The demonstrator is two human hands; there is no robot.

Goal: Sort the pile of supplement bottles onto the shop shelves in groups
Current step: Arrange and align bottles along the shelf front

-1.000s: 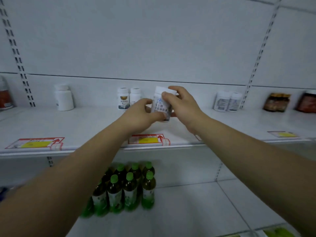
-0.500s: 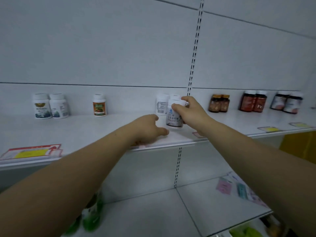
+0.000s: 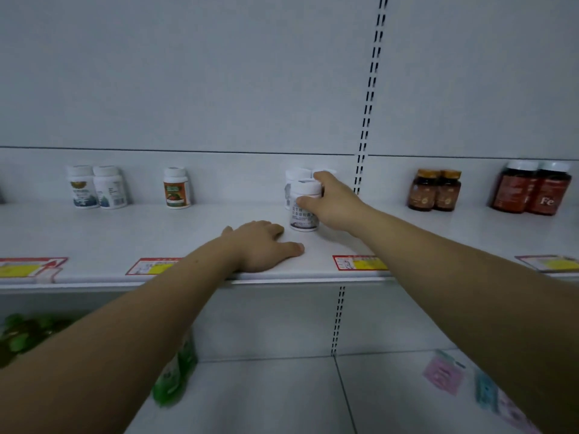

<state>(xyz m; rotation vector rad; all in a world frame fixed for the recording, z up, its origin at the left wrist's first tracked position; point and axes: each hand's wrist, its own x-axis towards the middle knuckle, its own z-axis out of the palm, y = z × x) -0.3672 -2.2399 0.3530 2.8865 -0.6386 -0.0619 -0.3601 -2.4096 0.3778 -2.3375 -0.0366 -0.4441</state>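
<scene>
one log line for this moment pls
step: placing white bottle on shelf | right hand: grips it upright, in front of other white bottles | left hand: rests on shelf, holds nothing

A: Was the light good?
B: No, dim and bluish, with faint shadows on the shelf (image 3: 131,236).
A: Sharp?
B: The green bottles (image 3: 174,375) low left were smeared, and the wide lens stretched the corners.

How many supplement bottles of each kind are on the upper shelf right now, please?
white bottles with blue labels: 2
white bottle with orange label: 1
white bottles with grey labels: 3, one gripped by the right hand, one mostly hidden
amber bottles: 2
dark red bottles: 2
Total: 10
</scene>
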